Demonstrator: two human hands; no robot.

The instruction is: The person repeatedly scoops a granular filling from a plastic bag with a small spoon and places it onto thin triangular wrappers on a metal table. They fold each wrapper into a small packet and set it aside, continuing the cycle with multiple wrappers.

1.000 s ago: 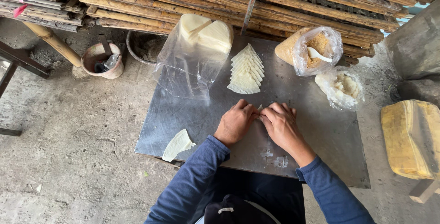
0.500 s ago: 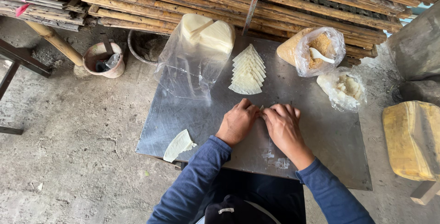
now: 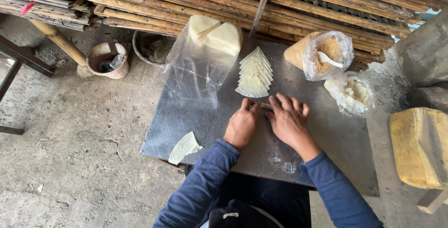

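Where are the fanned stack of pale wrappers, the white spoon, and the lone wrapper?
fanned stack of pale wrappers (image 3: 254, 74), head view, stack's middle
white spoon (image 3: 329, 60), head view, handle
lone wrapper (image 3: 184, 147), head view, centre

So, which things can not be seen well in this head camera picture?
- Thin pale roll: head view, mostly hidden under the left hand and right hand.
- Contents of the round clay-coloured pot: too dark and small.
- Yellow block: cut off by the right edge.
- Clear plastic bag of pale wedge-shaped sheets: count unclear through creased plastic.
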